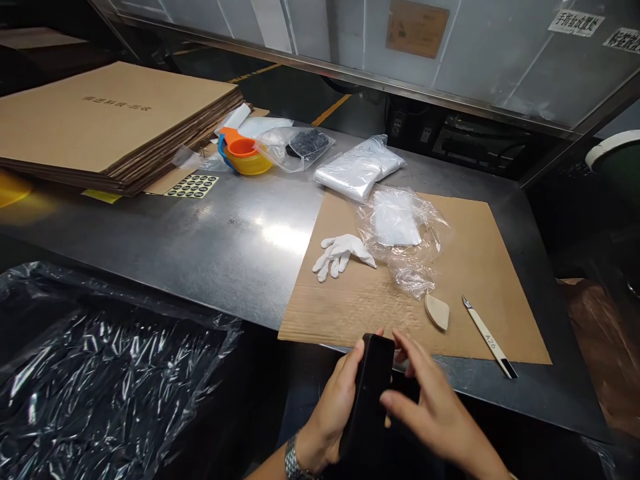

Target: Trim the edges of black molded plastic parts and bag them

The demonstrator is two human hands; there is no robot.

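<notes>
My left hand [333,403] is wrapped round a black phone-shaped object [371,390], holding it tilted in front of the table's near edge. My right hand [427,400] is at the object's right side, its thumb and fingers apart; whether a fingertip touches the object I cannot tell. Beyond both hands, a cardboard sheet [310,300] lies on the metal table. On it are a white glove [344,255], crumpled clear plastic [417,273] round a white packet [396,219], a small beige wedge-shaped pad [437,312] and a white-handled craft knife [487,335].
Stacked flat cardboard [120,120] fills the table's back left. Near it are a sticker sheet [193,187], a yellow-and-orange tape dispenser [245,153], a bag with black contents [305,145] and a clear-wrapped white bundle [357,167]. Black plastic sheeting [110,373] covers something at front left.
</notes>
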